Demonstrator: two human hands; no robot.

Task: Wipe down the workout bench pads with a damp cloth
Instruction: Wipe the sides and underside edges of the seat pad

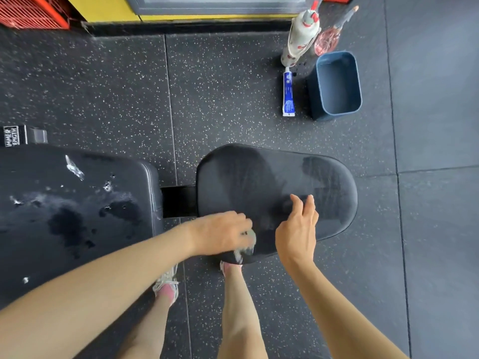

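Note:
A black rounded seat pad (pixel 298 174) lies in the middle, with damp streaks across its top. My left hand (pixel 220 233) grips a small grey cloth (pixel 247 246) at the pad's near left edge; the cloth is mostly hidden and blurred. My right hand (pixel 298 229) rests with relaxed fingers on the pad's near side, holding nothing. The long black back pad (pixel 77 203) lies to the left, smeared with white foam and wet patches. A black frame bar (pixel 178 200) joins the two pads.
On the speckled rubber floor at the back right stand a blue bin (pixel 337 84), a blue-and-white tube (pixel 288 93), a white spray bottle (pixel 300 37) and a pinkish bottle (pixel 329 37). An orange crate (pixel 31 11) is at the far left. My feet (pixel 168 288) stand below the pads.

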